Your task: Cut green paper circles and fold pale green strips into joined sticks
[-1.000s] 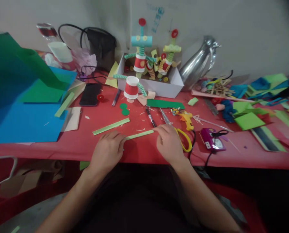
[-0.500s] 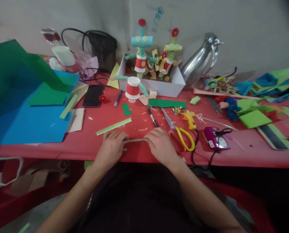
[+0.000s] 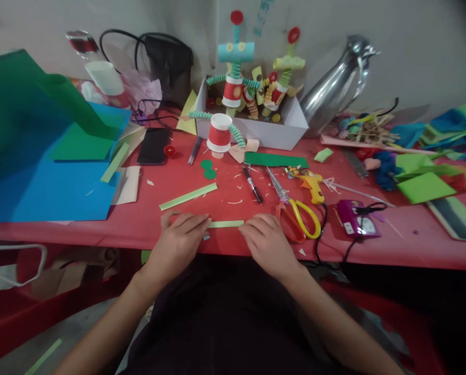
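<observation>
A narrow light-green paper strip (image 3: 227, 224) lies flat near the front edge of the table, between my two hands. The fingers of my left hand (image 3: 182, 237) are together over its left end and hide that end. My right hand (image 3: 270, 239) rests at the strip's right end, fingers stretched out, with the fingertips beside or just touching it. A second light-green strip (image 3: 188, 196) lies slantwise beyond my left hand. Scissors (image 3: 297, 208) with yellow and orange handles lie beyond and right of my right hand, and a black marker (image 3: 252, 185) lies farther back.
A red-and-white paper cup figure (image 3: 219, 136) with folded arms stands before a white box (image 3: 256, 133) of similar figures. A yellow glue gun (image 3: 314, 186) and a purple power adapter (image 3: 358, 219) are at right. Blue card sheets (image 3: 41, 192), a phone (image 3: 154, 146) and a metal jug (image 3: 334, 86) surround these.
The paper strip, held edge-on between both hands before, now lies flatter with its face showing. My right hand has shifted right and its fingers have loosened. The view has tilted down slightly.
</observation>
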`<state>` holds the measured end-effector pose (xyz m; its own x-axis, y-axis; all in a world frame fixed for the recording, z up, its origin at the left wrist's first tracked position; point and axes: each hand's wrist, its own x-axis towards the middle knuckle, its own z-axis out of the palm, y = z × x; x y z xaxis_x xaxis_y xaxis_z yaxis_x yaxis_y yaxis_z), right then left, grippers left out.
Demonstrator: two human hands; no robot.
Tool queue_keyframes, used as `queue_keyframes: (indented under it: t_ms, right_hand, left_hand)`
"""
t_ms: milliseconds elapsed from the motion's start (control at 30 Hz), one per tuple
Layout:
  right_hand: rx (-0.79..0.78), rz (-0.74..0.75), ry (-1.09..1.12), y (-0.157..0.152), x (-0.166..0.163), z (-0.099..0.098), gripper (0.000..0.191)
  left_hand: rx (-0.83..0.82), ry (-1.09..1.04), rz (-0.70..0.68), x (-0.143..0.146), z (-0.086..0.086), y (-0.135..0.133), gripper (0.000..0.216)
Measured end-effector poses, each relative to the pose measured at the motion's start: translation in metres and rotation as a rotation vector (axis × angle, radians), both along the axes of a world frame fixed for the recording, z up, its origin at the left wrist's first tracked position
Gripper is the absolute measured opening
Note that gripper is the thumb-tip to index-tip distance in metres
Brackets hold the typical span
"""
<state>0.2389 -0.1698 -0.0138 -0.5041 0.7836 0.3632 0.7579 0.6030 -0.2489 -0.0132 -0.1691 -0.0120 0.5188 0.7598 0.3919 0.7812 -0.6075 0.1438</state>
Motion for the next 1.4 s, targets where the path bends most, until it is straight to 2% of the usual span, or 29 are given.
queue_keyframes:
  t_ms: [100,233,333,467,567,633,667,700,767,867,967,1033,1100,1233,1400]
  right_hand:
    - [-0.021,-0.051,0.042,-0.007,-0.008,0.001,0.024]
    - [-0.117,-0.009,-0.026,-0.01,-0.023,0.005,0.033]
    - [-0.137,-0.035,-0.043,-0.01,-0.03,0.009,0.034]
    - [-0.163,0.016,-0.097,-0.008,-0.033,0.008,0.037]
    - [-0.16,0.009,-0.11,-0.007,-0.033,0.004,0.036]
    - [-0.153,0.008,-0.097,-0.007,-0.033,0.003,0.035]
    - [-0.15,0.008,-0.091,-0.007,-0.033,0.003,0.034]
    - [-0.149,0.009,-0.085,-0.008,-0.033,0.003,0.034]
    - [-0.156,0.01,-0.071,-0.007,-0.033,0.004,0.034]
    - [-0.179,-0.013,-0.019,-0.002,-0.034,0.005,0.03]
    - [-0.208,-0.106,0.08,0.01,-0.035,0.004,0.024]
    - [-0.237,-0.136,0.112,0.019,-0.036,0.004,0.015]
    - [-0.26,-0.13,0.122,0.024,-0.038,0.003,0.003]
    - [-0.302,-0.133,0.173,0.025,-0.038,0.004,0.013]
    - [-0.342,-0.111,0.215,0.017,-0.034,0.008,0.014]
  left_hand:
    - [0.023,-0.069,0.049,0.004,0.001,-0.008,0.033]
    - [0.015,0.024,0.046,0.019,0.0,-0.021,0.031]
    - [0.023,0.051,0.078,0.031,-0.002,-0.028,0.033]
    - [0.003,0.042,0.117,0.031,0.0,-0.031,0.034]
    - [0.009,0.026,0.32,0.012,0.006,-0.028,0.024]
    - [0.024,0.018,0.497,0.0,0.011,-0.023,0.023]
    - [0.027,0.002,0.534,-0.003,0.012,-0.019,0.024]
    - [0.024,-0.025,0.53,-0.004,0.012,-0.015,0.023]
    - [-0.001,-0.103,0.427,0.003,0.01,-0.004,0.021]
    - [-0.128,-0.188,0.296,0.022,0.004,0.012,0.016]
    - [-0.234,-0.227,0.268,0.031,0.0,0.024,0.011]
    - [-0.244,-0.239,0.267,0.03,-0.001,0.027,0.013]
    - [-0.244,-0.25,0.29,0.026,-0.001,0.028,0.016]
    - [-0.211,-0.294,0.443,0.01,0.002,0.029,0.016]
    - [-0.054,-0.435,0.734,-0.048,0.029,0.031,0.019]
